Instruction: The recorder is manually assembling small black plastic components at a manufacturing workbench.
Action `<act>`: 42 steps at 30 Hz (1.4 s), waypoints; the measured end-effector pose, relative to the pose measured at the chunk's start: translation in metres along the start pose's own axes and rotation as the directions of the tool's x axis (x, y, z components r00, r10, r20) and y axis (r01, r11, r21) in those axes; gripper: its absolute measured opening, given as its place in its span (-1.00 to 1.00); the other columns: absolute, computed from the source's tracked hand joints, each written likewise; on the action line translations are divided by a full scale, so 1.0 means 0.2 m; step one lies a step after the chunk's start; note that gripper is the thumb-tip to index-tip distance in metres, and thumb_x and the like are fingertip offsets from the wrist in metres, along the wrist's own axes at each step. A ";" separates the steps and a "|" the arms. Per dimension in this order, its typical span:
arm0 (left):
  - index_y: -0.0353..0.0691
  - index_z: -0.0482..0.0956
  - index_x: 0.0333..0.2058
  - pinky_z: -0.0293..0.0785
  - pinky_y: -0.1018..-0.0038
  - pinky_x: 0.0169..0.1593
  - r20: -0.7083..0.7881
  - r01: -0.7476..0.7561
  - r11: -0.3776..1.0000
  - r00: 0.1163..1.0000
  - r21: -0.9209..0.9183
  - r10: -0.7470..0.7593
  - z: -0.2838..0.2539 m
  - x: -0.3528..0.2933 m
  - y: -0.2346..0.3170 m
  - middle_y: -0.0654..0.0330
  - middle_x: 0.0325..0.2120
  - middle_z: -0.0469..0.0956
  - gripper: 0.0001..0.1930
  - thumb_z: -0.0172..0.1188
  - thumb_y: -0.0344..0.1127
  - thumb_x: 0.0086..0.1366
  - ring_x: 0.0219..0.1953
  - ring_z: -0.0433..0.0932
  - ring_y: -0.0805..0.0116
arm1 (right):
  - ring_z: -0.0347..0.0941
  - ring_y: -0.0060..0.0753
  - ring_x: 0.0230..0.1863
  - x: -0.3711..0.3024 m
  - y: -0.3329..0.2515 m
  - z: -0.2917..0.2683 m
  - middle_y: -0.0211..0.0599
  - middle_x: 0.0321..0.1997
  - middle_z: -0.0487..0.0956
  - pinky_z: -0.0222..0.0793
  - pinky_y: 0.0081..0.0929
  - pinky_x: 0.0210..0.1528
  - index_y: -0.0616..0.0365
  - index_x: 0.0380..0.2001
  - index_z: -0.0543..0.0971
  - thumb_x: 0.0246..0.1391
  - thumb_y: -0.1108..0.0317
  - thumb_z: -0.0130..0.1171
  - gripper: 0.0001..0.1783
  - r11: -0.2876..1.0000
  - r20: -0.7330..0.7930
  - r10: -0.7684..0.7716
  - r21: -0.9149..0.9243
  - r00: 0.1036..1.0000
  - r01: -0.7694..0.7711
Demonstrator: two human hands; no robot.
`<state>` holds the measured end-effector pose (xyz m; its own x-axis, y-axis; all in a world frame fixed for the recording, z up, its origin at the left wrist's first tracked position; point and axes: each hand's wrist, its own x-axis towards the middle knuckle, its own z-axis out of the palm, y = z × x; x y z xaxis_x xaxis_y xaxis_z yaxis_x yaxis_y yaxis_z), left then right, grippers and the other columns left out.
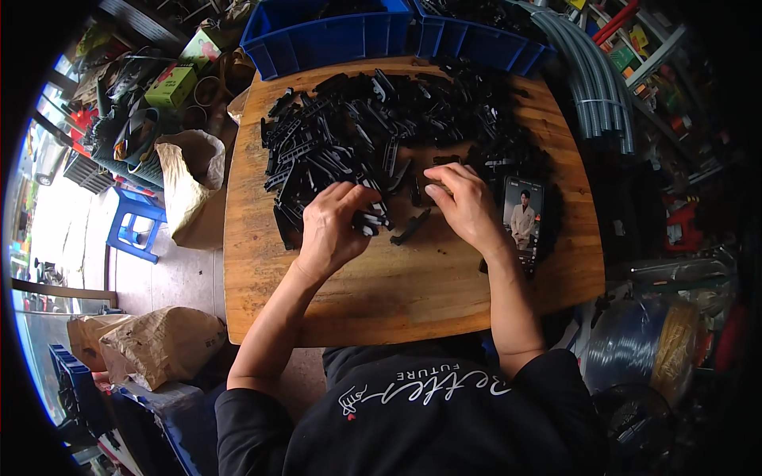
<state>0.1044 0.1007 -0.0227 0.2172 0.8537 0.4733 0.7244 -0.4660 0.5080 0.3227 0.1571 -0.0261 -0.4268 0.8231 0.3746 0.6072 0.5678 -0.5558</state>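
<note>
- The brown wooden worktop (397,305) with rounded near corners fills the middle; its near part is mostly bare.
- A broad heap of black plastic pieces (313,147), many long and narrow, spreads over the worktop's far half.
- Two blue plastic bins stand side by side beyond the heap: the left bin (317,49) and the right bin (486,51), both with dark contents.
- A bundle of grey flexible hoses (594,83) curves down at the far right.
- The left hand (337,220), at the heap's near edge, has its fingers curled around a small cluster of black pieces with pale ends (373,222).
- The right hand (459,198) keeps thumb and fingertips narrowly apart, just right of the middle; whether it grips anything cannot be told.
- A dark-framed phone (521,218) with a lit screen is just right of the right hand.
- One loose elongated black piece (410,228) lies between the hands.
</note>
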 end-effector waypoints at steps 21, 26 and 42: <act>-0.24 0.54 -0.35 0.44 0.41 -0.39 -0.084 -0.118 0.986 0.991 -0.116 0.108 0.06 0.01 0.04 0.16 -0.48 0.42 -0.64 0.23 -0.65 -0.24 -0.42 0.47 0.16 | 0.46 -0.28 -0.38 -0.09 0.04 -0.04 -0.24 -0.35 0.50 0.37 -0.46 -0.28 0.27 -0.34 0.52 -0.15 0.52 0.23 -0.78 0.991 0.177 0.123 -0.074 0.977 -0.111; -0.36 0.51 -0.26 0.51 0.53 -0.42 0.492 0.688 0.439 0.723 -0.578 -0.484 0.05 0.02 0.17 0.13 -0.39 0.58 -0.80 0.07 -0.34 0.26 -0.42 0.56 0.46 | 0.46 -0.41 -0.43 -0.08 -0.12 -0.11 -0.29 -0.37 0.50 0.38 -0.54 -0.36 0.27 -0.36 0.52 -0.13 0.52 0.26 -0.81 0.992 0.059 0.077 0.095 0.995 -0.083; -0.31 0.50 -0.30 0.40 0.59 -0.51 0.446 0.557 0.055 0.716 -0.829 -0.538 0.05 -0.02 0.02 0.13 -0.51 0.58 -0.85 0.08 -0.45 0.13 -0.60 0.46 0.50 | 0.40 -0.06 -0.23 0.04 0.08 0.11 -0.14 -0.29 0.45 0.36 -0.28 -0.19 0.20 -0.31 0.46 -0.12 0.55 0.17 -0.77 0.950 -0.039 0.052 -0.307 0.998 -0.061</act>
<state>0.1130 0.0972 -0.0300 0.0576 0.9653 -0.2549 -0.3812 0.2572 0.8880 0.3146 0.1724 -0.0498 -0.3682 0.8513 0.3738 0.8086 0.4917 -0.3232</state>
